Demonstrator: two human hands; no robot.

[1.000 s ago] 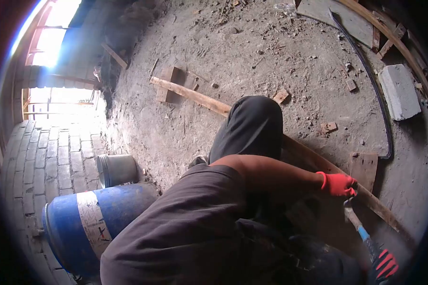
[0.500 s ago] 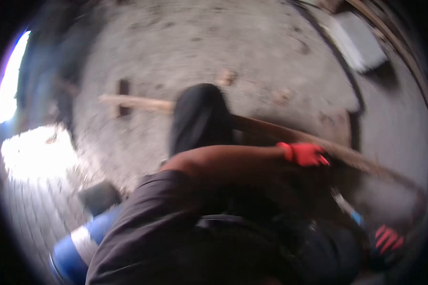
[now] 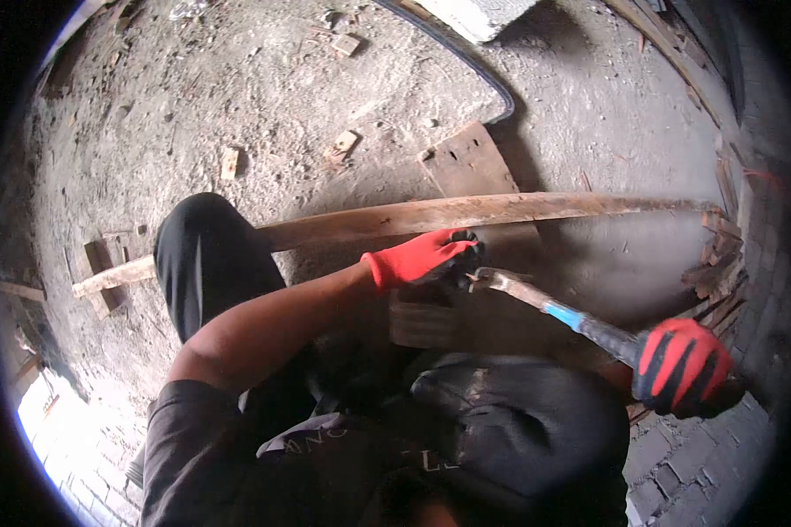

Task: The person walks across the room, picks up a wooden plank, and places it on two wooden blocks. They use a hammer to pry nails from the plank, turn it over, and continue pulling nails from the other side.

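My right hand (image 3: 684, 364), in a red and black glove, is wrapped round the grip of a hammer (image 3: 564, 314) with a worn handle and a blue band. The hammer's head points left, close to the fingers of my left hand (image 3: 426, 256). That hand wears a matching glove and its fingers are curled together; whatever they hold is too small or hidden to make out. A long narrow wooden board (image 3: 395, 216) runs across in front of me, just beyond my left hand. My bent knee (image 3: 206, 255) covers part of it.
A flat piece of wood (image 3: 471, 162) lies beyond the board, and a short wood block (image 3: 101, 277) is at its left end. Wood scraps (image 3: 344, 145) dot the dusty floor. A white block (image 3: 475, 13) stands at the far side; broken wood (image 3: 721, 255) is piled right.
The view has swung to the right and steadied. My right hand and the hammer have come into clearer view, with the hammer head now nearer my left hand.
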